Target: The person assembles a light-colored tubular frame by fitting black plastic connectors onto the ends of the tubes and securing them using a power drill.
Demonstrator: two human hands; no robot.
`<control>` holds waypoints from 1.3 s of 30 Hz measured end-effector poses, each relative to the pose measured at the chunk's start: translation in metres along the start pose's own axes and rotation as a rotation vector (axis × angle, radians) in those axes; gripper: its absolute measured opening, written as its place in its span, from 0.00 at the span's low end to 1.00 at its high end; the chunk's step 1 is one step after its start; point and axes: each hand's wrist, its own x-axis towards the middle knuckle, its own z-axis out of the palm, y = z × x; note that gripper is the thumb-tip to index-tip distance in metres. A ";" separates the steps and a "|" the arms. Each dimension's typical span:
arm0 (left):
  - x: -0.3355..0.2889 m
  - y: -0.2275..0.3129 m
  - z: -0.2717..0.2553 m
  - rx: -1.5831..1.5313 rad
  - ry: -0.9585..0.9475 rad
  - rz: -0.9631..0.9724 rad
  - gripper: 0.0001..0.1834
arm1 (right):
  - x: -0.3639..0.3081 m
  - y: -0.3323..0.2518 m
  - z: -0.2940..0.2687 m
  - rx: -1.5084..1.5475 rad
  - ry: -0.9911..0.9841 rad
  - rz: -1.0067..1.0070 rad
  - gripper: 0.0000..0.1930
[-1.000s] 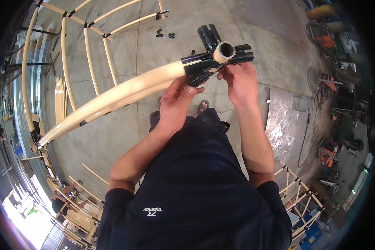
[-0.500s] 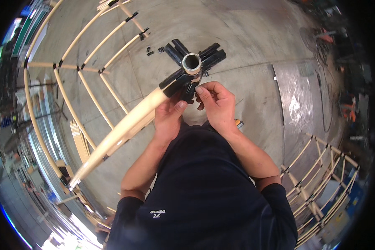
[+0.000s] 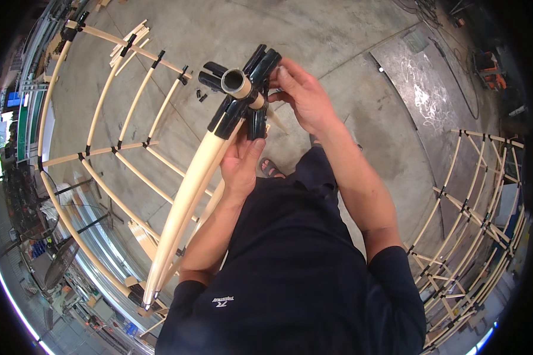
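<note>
An upright cream pipe [image 3: 236, 84] with an open metal end stands in front of me, ringed by several black pipe joints. My left hand [image 3: 241, 167] closes on the lower black joint [image 3: 256, 122], thumb at its near end; its other fingers are partly hidden behind. At the far right of the cluster, my right hand [image 3: 304, 97] grips another black joint [image 3: 265, 66] between thumb and fingers. A long cream pipe [image 3: 189, 183] runs from a joint on the near left down past my left forearm. Other black joint arms [image 3: 212, 76] stick out to the left with nothing in them.
Left of me stands a frame of cream pipes [image 3: 95, 195] with black joints. A similar frame [image 3: 462, 207] is at the right. Small black pieces [image 3: 202, 94] and loose pipes [image 3: 130, 47] lie on the concrete floor. A dark metal plate [image 3: 417, 89] lies to the right.
My right hand has gone from the lower joint up to the far right joint. The left hand stays by the lower joint. The pipe cluster sits further left in view, which has shifted.
</note>
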 end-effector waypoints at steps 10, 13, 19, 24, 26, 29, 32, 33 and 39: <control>0.003 0.002 0.004 0.048 0.108 0.192 0.23 | -0.015 -0.003 0.002 -0.153 -0.082 -0.007 0.22; 0.007 -0.005 0.006 0.136 0.219 0.211 0.21 | -0.018 -0.010 -0.007 -0.133 -0.128 0.041 0.23; 0.030 -0.018 -0.006 0.354 0.203 0.153 0.22 | -0.035 -0.006 -0.024 -0.320 -0.146 0.076 0.22; 0.068 -0.027 0.014 -0.227 0.079 0.065 0.29 | -0.058 -0.003 -0.037 -0.547 -0.275 -0.051 0.08; 0.065 -0.024 0.022 -0.313 -0.008 0.061 0.31 | -0.041 -0.006 -0.032 -0.310 -0.144 0.094 0.09; 0.058 -0.012 0.027 -0.443 0.092 -0.154 0.26 | -0.033 -0.002 -0.017 -0.197 -0.102 0.236 0.10; 0.036 -0.015 0.026 -0.321 0.364 -0.126 0.18 | -0.050 0.015 -0.006 -0.213 -0.014 0.240 0.10; 0.029 -0.010 0.030 -0.278 0.438 -0.116 0.16 | -0.055 0.015 -0.004 -0.200 0.000 0.232 0.09; 0.013 0.002 0.030 -0.389 0.494 -0.138 0.10 | -0.063 0.016 0.011 -0.300 0.139 0.216 0.05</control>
